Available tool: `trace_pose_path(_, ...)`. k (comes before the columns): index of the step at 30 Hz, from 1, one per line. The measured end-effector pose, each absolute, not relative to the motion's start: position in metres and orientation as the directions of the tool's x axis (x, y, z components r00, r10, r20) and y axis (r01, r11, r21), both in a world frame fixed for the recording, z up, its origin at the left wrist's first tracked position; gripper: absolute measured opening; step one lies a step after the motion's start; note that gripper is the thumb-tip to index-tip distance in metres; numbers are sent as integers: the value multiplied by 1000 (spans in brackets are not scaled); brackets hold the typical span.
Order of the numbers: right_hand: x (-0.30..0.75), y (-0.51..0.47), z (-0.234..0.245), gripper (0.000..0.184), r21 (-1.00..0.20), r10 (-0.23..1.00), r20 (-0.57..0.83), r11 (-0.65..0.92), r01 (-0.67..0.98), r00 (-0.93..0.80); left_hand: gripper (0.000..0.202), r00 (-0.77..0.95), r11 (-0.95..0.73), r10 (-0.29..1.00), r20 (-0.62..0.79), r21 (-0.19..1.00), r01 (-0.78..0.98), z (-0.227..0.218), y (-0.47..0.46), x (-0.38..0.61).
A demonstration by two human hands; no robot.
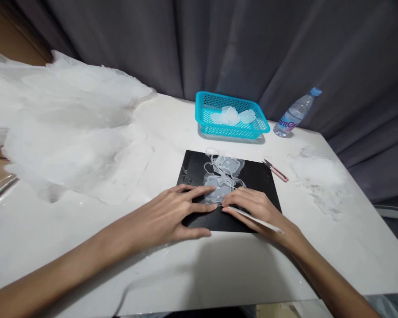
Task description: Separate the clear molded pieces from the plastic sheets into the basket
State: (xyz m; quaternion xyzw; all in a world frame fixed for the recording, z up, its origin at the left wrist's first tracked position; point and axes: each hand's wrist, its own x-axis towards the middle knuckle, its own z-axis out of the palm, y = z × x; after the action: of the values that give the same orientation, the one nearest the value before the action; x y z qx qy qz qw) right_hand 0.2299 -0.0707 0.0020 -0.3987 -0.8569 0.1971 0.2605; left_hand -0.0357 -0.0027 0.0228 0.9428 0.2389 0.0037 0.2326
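Note:
A translucent whitish sheet with rounded cut-out shapes and thin looping strips lies on a black mat. My left hand rests spread, its fingertips pressing on the near part of the sheet. Beside them, my right hand pinches a slim white pen-like tool whose back end slants down toward my wrist. The tool's tip sits low at the sheet's near edge, mostly hidden by my fingers, so I cannot tell what kind it is.
Behind the mat stands a blue basket holding several translucent pieces. A water bottle is at back right. Pink-handled thread snips lie right of the mat. Whitish translucent sheets heap at left; scraps lie at right.

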Motion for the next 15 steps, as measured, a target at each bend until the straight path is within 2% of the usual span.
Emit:
trace_pose_path(9, 225, -69, -7, 14, -285, 708, 382, 701, 653, -594, 53, 893, -793, 447, -55, 438, 424, 17, -6, -39)
trace_pose_path(12, 224, -68, -8, 14, -295, 706, 384, 705, 645, -595, 51, 892, -804, 451, -7, 430, 410, 15, -7, -41)
trace_pose_path(15, 222, -67, -7, 13, -338, 716, 383, 697, 632, -584, 41, 883, -835, 457, 102, 390, 387, 12, -14, -38)
